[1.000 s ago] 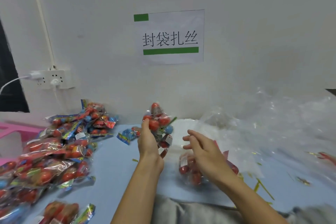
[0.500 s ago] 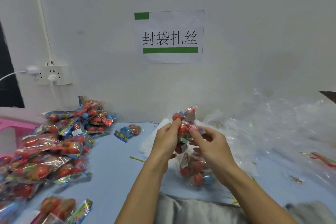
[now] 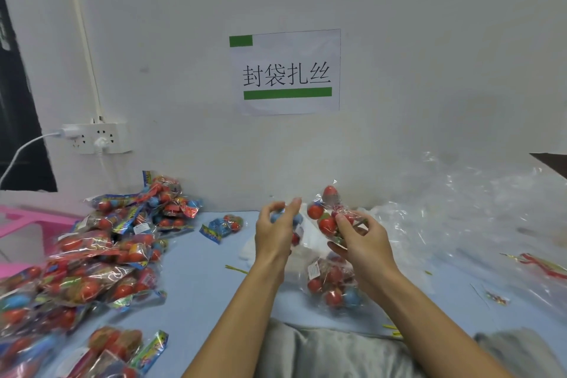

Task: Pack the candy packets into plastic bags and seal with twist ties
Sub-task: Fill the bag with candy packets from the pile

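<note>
The right hand point(image 3: 360, 242) pinches a candy packet point(image 3: 326, 218) above a clear bag point(image 3: 334, 285) of candies, while the left hand's point(image 3: 274, 233) fingers curl around a blue candy point(image 3: 277, 215).

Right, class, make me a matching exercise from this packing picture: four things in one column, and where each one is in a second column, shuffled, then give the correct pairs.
Things
1. paper sign
2. power strip
3. heap of candy packets
4. filled plastic bag

Places
A. on the table's left side
B. on the wall, centre, above the table
C. on the wall, far left, with plugs in it
D. on the table under the right hand

Pairs: 1-B, 2-C, 3-A, 4-D
</note>
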A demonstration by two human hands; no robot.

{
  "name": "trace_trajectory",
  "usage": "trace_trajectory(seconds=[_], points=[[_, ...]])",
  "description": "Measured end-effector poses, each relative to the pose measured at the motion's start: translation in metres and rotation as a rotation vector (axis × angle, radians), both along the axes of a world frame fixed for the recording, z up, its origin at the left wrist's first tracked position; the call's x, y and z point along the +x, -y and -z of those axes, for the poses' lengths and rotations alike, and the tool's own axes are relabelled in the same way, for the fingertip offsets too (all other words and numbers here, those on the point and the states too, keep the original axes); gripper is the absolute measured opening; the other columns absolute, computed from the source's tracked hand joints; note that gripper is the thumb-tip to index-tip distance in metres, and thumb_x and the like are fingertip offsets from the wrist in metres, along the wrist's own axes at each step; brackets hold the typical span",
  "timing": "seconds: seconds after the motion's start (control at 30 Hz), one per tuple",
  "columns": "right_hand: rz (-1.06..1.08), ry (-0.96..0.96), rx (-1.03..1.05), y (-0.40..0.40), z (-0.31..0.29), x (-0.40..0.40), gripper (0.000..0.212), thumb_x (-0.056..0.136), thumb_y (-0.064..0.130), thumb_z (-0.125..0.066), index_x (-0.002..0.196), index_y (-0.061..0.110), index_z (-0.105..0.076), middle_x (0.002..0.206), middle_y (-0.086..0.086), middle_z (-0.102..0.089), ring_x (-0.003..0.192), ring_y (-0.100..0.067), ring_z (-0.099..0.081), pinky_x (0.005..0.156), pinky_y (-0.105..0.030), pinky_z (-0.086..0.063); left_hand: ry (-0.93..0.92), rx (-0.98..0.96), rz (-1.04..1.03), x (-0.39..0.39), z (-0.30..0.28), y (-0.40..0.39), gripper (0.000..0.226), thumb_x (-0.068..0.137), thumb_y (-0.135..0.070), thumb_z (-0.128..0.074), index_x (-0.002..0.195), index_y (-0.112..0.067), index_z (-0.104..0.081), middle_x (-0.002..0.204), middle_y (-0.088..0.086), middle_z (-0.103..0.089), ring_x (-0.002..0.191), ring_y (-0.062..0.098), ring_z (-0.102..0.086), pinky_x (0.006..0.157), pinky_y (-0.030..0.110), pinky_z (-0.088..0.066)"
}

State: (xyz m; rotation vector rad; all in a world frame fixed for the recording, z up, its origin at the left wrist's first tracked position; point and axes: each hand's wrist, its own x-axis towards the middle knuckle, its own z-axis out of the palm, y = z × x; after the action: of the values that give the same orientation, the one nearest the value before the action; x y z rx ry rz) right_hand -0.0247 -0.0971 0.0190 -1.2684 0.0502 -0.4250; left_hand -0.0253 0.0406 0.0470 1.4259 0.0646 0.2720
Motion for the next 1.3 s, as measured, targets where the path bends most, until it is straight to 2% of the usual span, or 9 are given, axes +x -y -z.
trace_trajectory(seconds=[0.17, 0.33, 0.47, 0.57, 0.67, 0.83, 0.97, 1.07, 1.3], points=[[-0.009, -0.02, -0.099, -0.003, 0.004, -0.001, 0.009, 0.097, 0.021, -0.064, 0.105, 0.018, -0.06, 0.099, -0.005, -0.072, 0.076, -0.012, -0.075, 0.069, -0.033, -0.061, 0.135, 0.004, -0.145, -0.006, 0.031, -0.014, 0.046, 0.089, 0.004, -0.062, 0.119, -0.028, -0.048, 0.096, -0.004, -0.063, 0.068, 0.019, -0.065, 0.052, 0.017, -0.048], [0.046, -0.038, -0.208, -0.002, 0.005, -0.002, 0.014, 0.093, 0.02, -0.063, 0.107, 0.024, -0.059, 0.099, -0.002, -0.072, 0.087, -0.019, -0.071, 0.084, -0.046, -0.061, 0.048, -0.076, -0.153, 0.001, 0.031, -0.022, 0.03, 0.085, -0.002, -0.06, 0.112, -0.013, -0.052, 0.089, 0.005, -0.062, 0.067, 0.012, -0.054, 0.055, 0.024, -0.04], [0.086, -0.051, -0.249, -0.001, 0.006, -0.002, 0.026, 0.093, 0.025, -0.067, 0.117, 0.019, -0.059, 0.1, -0.001, -0.071, 0.085, -0.02, -0.072, 0.08, -0.047, -0.062, 0.046, -0.293, -0.069, -0.002, 0.025, -0.024, 0.016, 0.089, -0.005, -0.053, 0.083, -0.018, -0.059, 0.077, 0.003, -0.059, 0.062, 0.012, -0.045, 0.054, 0.027, -0.03], [0.084, -0.06, -0.271, 0.001, 0.007, -0.003, 0.022, 0.09, 0.024, -0.073, 0.11, 0.017, -0.067, 0.099, -0.003, -0.073, 0.082, -0.022, -0.074, 0.077, -0.047, -0.062, 0.031, -0.5, 0.092, -0.005, 0.019, -0.028, 0.006, 0.091, -0.016, -0.056, 0.092, -0.018, -0.061, 0.074, 0.0, -0.059, 0.057, 0.011, -0.047, 0.053, 0.025, -0.03], [0.039, -0.04, -0.264, 0.001, 0.006, -0.006, 0.014, 0.085, 0.018, -0.079, 0.099, 0.018, -0.074, 0.09, -0.002, -0.077, 0.077, -0.02, -0.075, 0.067, -0.036, -0.063, 0.082, -0.405, 0.175, -0.011, 0.019, -0.024, 0.033, 0.083, -0.028, -0.074, 0.111, -0.013, -0.065, 0.073, -0.003, -0.064, 0.054, 0.008, -0.054, 0.054, 0.024, -0.038], [-0.02, 0.01, -0.236, -0.004, -0.002, -0.014, 0.014, 0.083, 0.009, -0.081, 0.093, 0.015, -0.073, 0.078, -0.007, -0.077, 0.068, -0.024, -0.073, 0.056, -0.032, -0.058, 0.188, -0.207, 0.189, -0.017, 0.019, -0.013, 0.05, 0.059, -0.039, -0.083, 0.094, -0.004, -0.075, 0.09, 0.018, -0.076, 0.078, 0.024, -0.071, 0.066, 0.029, -0.057], [-0.071, 0.008, -0.221, -0.004, -0.006, -0.018, 0.015, 0.083, 0.003, -0.079, 0.094, 0.012, -0.072, 0.082, -0.011, -0.077, 0.073, -0.029, -0.074, 0.063, -0.039, -0.061, 0.189, -0.207, 0.306, -0.017, 0.021, -0.016, 0.04, 0.065, -0.035, -0.082, 0.097, -0.011, -0.076, 0.094, 0.016, -0.075, 0.083, 0.025, -0.071, 0.071, 0.03, -0.057], [-0.118, 0.0, -0.223, -0.001, -0.007, -0.02, 0.012, 0.083, 0.001, -0.078, 0.092, 0.003, -0.07, 0.079, -0.013, -0.077, 0.065, -0.023, -0.072, 0.055, -0.029, -0.057, 0.157, -0.211, 0.414, -0.016, 0.02, -0.021, 0.035, 0.068, -0.03, -0.082, 0.098, -0.014, -0.076, 0.103, 0.018, -0.074, 0.09, 0.029, -0.072, 0.076, 0.037, -0.06], [-0.031, -0.027, -0.3, 0.0, -0.01, -0.019, 0.009, 0.083, 0.002, -0.079, 0.083, 0.002, -0.07, 0.07, -0.009, -0.074, 0.051, -0.012, -0.065, 0.048, -0.023, -0.051, 0.17, -0.211, 0.234, -0.017, 0.018, -0.017, 0.048, 0.066, -0.034, -0.082, 0.105, -0.007, -0.073, 0.1, 0.016, -0.076, 0.093, 0.032, -0.074, 0.084, 0.045, -0.059]])
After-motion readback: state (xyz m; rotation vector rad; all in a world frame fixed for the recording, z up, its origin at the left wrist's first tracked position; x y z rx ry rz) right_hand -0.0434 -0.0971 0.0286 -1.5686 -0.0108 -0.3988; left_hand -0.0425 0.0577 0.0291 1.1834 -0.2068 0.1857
